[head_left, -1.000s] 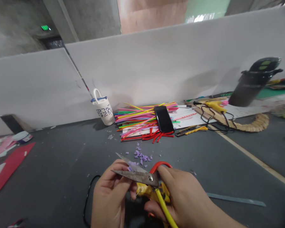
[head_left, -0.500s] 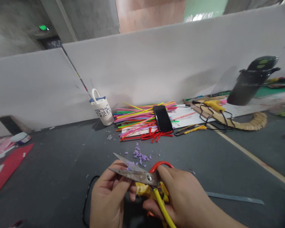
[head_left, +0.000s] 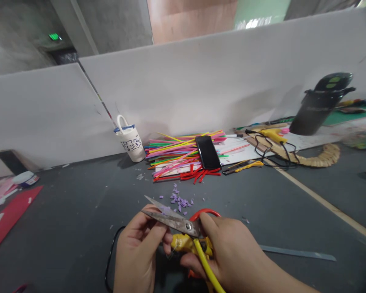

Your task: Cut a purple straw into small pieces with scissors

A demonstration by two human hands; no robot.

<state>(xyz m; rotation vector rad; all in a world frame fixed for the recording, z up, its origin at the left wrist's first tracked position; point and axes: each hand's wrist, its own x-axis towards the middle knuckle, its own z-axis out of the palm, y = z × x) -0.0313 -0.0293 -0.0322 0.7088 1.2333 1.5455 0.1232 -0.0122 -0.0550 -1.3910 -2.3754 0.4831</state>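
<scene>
My right hand grips a pair of scissors with one red and one yellow handle. Their blades are slightly apart and point left, over the fingertips of my left hand. Those left fingers are closed in a pinch, and what they hold is hidden behind the blades. Purple specks show at the blades. Just beyond lies a small heap of purple clippings on the dark table. Below the blades, between my hands, is a yellow object, partly covered, of a kind I cannot make out.
A bundle of coloured pipe cleaners lies behind the clippings, with a black phone on top. Nearby are a utility knife, a yellow glue gun with black cord, a white cup and a dark tumbler.
The view has shifted very slightly. Both hands and the scissors keep nearly the same pose, with the blades a little closer together.
</scene>
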